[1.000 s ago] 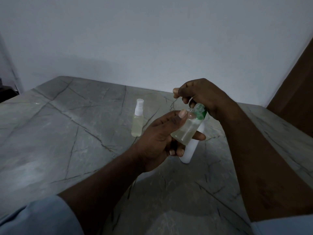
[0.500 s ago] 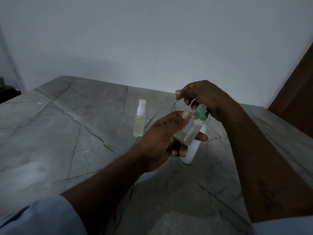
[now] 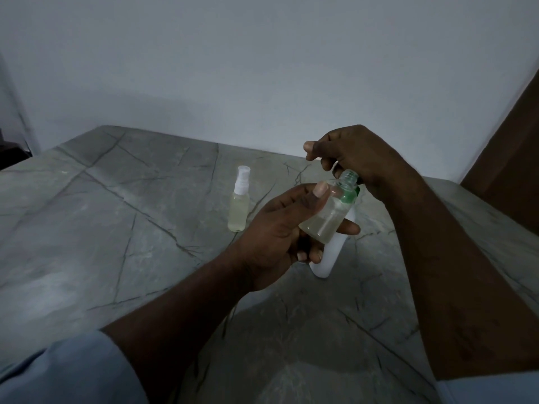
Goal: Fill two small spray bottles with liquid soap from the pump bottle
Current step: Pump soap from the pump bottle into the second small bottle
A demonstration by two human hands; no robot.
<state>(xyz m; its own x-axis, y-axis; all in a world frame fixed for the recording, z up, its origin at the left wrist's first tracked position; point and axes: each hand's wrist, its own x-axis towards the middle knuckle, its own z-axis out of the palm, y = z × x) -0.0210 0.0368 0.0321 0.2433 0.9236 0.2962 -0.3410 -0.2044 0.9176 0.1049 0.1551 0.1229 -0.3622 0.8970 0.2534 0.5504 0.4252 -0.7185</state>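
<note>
One uncapped spray bottle [image 3: 324,222], gripped tilted in the left hand [image 3: 272,237], is best steadied with its neck just beneath the right hand [image 3: 355,156], which is curled over the pump bottle [image 3: 329,258] top.

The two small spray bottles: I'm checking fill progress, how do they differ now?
The standing bottle is upright, capped with a white sprayer; the held bottle tilts in the left hand, neck open. The standing bottle looks nearly full, the held bottle only partly. Both are clear with pale liquid.

Grey veined table [image 3: 116,228], white pump bottle [image 3: 329,258]
</note>
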